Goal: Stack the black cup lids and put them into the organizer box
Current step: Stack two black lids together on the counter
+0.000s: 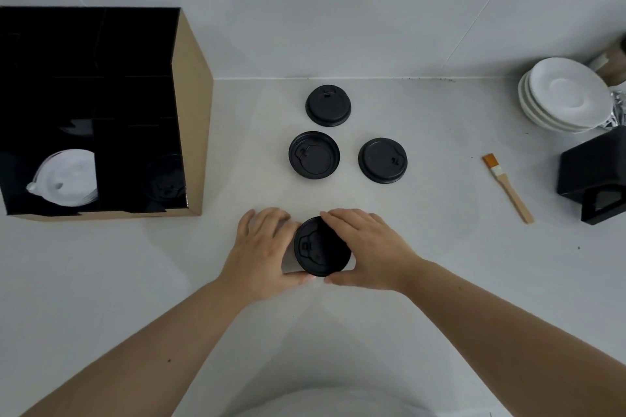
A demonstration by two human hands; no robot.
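Observation:
A black cup lid point(320, 249) sits at the near middle of the white counter, clasped from both sides: my left hand point(262, 247) cups its left edge and my right hand point(367, 247) its right edge. I cannot tell whether it is one lid or a stack. Three more black lids lie apart beyond it: a far one point(328, 106), a middle-left one point(314, 155) and a right one point(382, 161). The organizer box point(191, 112), cardboard outside and black inside, stands at the left. Its near compartments hold white lids point(66, 178) and dark lids point(164, 179).
A stack of white saucers point(564, 95) sits at the far right against the wall. A black angular holder point(594, 176) stands below them. A small wooden brush with orange bristles point(506, 188) lies between the lids and that holder. The tiled wall runs along the back.

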